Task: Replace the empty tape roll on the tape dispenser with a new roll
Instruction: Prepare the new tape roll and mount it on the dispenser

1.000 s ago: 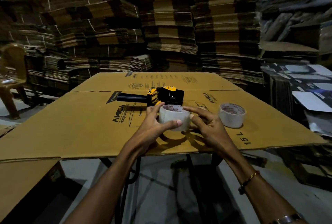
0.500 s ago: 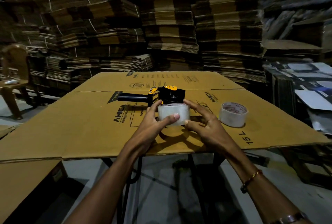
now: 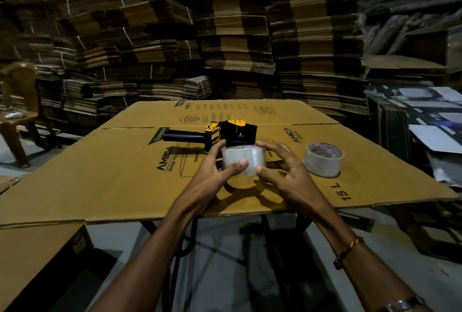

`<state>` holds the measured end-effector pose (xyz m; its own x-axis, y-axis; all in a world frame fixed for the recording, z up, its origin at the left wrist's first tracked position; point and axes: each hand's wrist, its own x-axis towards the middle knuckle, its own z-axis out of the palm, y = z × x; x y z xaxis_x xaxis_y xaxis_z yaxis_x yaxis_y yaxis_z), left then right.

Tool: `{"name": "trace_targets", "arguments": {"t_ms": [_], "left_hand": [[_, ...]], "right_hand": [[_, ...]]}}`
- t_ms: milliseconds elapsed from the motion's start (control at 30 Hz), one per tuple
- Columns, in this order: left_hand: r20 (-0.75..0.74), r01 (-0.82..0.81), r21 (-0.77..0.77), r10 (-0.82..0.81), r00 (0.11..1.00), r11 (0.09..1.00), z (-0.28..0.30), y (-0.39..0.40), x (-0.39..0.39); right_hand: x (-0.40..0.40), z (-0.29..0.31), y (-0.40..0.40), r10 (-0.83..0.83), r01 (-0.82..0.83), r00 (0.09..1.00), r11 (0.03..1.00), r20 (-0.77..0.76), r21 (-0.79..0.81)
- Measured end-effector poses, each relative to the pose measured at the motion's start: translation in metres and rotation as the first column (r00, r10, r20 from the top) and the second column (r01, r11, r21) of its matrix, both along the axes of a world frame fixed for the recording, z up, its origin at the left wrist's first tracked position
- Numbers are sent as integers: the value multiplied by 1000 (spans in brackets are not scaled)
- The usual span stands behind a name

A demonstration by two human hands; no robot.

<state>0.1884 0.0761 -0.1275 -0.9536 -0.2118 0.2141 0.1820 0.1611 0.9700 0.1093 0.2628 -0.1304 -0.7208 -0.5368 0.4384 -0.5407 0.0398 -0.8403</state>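
Flattened cardboard sheet (image 3: 105, 176) as worktop; cardboard stacks (image 3: 237, 36) behind; brown chair (image 3: 17, 101) left.

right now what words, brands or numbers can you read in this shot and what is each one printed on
"AMICA", near the left hand: flattened cardboard box.
"AMICA" again, past the right hand: same box.
"storage", below the first AMICA: same box; the rest is unclear.
"Crompton", on a dark banner by the tape dispenser: same box.
"15 L", handwritten near the front edge: same box.
Red print inside the spare tape roll, and fine print on the far flap: too small to read.
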Motion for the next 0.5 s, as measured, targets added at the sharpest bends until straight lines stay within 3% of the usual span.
{"name": "trace_targets", "arguments": {"t_ms": [500], "left_hand": [[-1, 73, 15, -73, 997, 997, 0, -3, -1]], "right_hand": [[-4, -4, -2, -125, 125, 992, 989, -3, -73]]}}
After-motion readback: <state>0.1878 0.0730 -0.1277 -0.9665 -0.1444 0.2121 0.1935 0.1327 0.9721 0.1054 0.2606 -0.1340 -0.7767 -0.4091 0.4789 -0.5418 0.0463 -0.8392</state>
